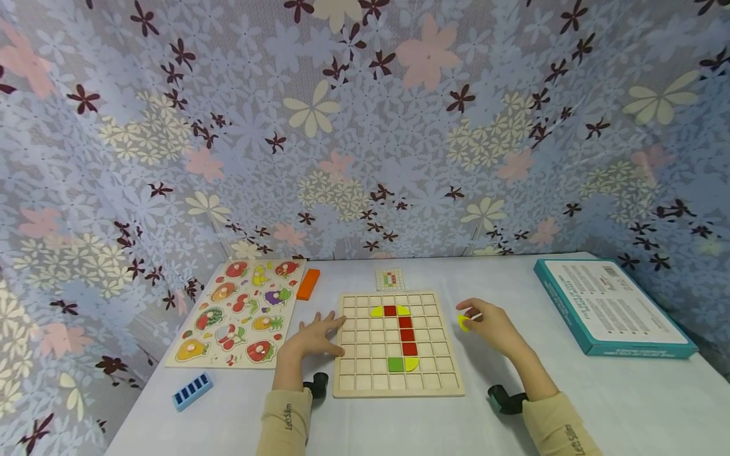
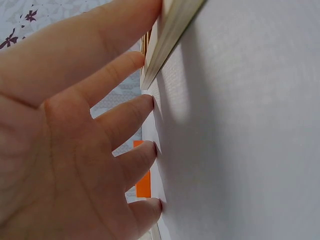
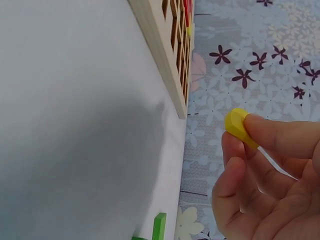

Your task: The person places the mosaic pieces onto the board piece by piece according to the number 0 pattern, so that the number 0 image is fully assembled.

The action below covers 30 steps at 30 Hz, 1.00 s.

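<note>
A wooden grid board [image 1: 399, 392] lies on the table with yellow, red and green blocks set in some of its squares. Fingers spread, my left hand [image 1: 315, 337] touches the board's left edge; in the left wrist view its other fingertips [image 2: 148, 150] rest at the table. To the right of the board, my right hand [image 1: 492, 324] pinches a small yellow block [image 3: 237, 125] with a rounded side between thumb and fingers, held above the table. A small pattern card [image 1: 390, 279] lies behind the board and shows a coloured grid.
A fruit-picture puzzle board [image 1: 239, 316], an orange block [image 1: 308, 284] and a blue slotted piece [image 1: 192, 391] lie at left. A teal box [image 1: 618, 310] lies at right. Green blocks [image 3: 159, 227] show low in the right wrist view. A floral cloth [image 1: 365, 126] hangs behind.
</note>
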Motion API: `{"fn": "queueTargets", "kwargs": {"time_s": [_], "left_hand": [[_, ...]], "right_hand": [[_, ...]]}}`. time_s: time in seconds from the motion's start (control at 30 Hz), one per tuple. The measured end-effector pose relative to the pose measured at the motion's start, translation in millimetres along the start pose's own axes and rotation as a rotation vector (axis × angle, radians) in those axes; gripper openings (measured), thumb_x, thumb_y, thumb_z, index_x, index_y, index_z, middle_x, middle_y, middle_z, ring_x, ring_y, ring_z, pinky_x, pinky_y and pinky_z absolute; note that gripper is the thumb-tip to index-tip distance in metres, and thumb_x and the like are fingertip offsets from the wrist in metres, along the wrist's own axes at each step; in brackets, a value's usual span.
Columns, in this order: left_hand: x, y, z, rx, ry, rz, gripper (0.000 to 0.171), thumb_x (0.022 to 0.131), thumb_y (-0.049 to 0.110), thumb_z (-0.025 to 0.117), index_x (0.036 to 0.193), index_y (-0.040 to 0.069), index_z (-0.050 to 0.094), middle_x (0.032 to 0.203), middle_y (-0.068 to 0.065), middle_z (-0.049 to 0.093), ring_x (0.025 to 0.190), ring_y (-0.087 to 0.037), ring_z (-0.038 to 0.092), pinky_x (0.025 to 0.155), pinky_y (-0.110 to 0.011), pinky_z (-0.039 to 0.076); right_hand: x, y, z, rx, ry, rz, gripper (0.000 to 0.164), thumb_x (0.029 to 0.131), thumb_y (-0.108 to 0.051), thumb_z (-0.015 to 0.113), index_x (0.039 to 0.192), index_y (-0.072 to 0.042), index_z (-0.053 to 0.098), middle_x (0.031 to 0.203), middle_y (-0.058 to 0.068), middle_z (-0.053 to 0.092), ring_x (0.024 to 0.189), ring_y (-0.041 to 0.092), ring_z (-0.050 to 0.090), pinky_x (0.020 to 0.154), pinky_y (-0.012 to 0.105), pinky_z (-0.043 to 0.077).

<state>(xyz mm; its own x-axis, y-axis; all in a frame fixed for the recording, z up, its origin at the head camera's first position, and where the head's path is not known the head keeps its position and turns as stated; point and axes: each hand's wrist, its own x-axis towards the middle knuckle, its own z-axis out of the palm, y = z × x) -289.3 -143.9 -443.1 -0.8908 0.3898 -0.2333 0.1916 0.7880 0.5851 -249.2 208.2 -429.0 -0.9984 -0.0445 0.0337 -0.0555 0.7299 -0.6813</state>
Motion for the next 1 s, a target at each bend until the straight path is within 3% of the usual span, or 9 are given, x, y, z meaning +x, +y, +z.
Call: {"fn": "queueTargets", "kwargs": {"time_s": [0.27, 0.77, 1.0], "left_hand": [[-1.0, 0.9, -0.4, -0.012, -0.008, -0.006, 0.073, 0.074, 0.018, 0.075, 0.139, 0.013, 0.043, 0.150, -0.017, 0.025, 0.139, -0.041, 0.007, 0.105, -0.066, -0.005], [-0.2, 2.0, -1.6, -0.012, -0.015, -0.001, 0.073, 0.074, 0.020, 0.074, 0.140, 0.013, 0.042, 0.150, -0.017, 0.025, 0.139, -0.041, 0.006, 0.106, -0.065, -0.005], [0.5, 1.1, -1.7, -0.012, -0.010, -0.004, 0.073, 0.074, 0.020, 0.074, 0.140, 0.013, 0.042, 0.150, -0.016, 0.025, 0.139, -0.041, 0.006, 0.106, -0.065, -0.005]], "right_hand": [[3.5, -10.2, 7.0, 0.031, -0.011, -0.037, 0.026, 0.083, -0.006, 0.065, 0.108, 0.001, 0.062, 0.089, 0.010, 0.062, 0.082, 0.024, 0.060, 0.067, 0.037, 0.052], [9.5, -43.2, 35.4, 0.090, -0.121, -0.107, 0.012, 0.084, -0.005, 0.063, 0.095, -0.004, 0.067, 0.087, 0.005, 0.060, 0.074, 0.016, 0.055, 0.061, 0.028, 0.049], [11.8, -56.5, 48.3, 0.061, -0.126, -0.166, 0.007, 0.083, -0.005, 0.065, 0.089, -0.006, 0.069, 0.083, 0.001, 0.060, 0.070, 0.014, 0.052, 0.060, 0.027, 0.047]]}}
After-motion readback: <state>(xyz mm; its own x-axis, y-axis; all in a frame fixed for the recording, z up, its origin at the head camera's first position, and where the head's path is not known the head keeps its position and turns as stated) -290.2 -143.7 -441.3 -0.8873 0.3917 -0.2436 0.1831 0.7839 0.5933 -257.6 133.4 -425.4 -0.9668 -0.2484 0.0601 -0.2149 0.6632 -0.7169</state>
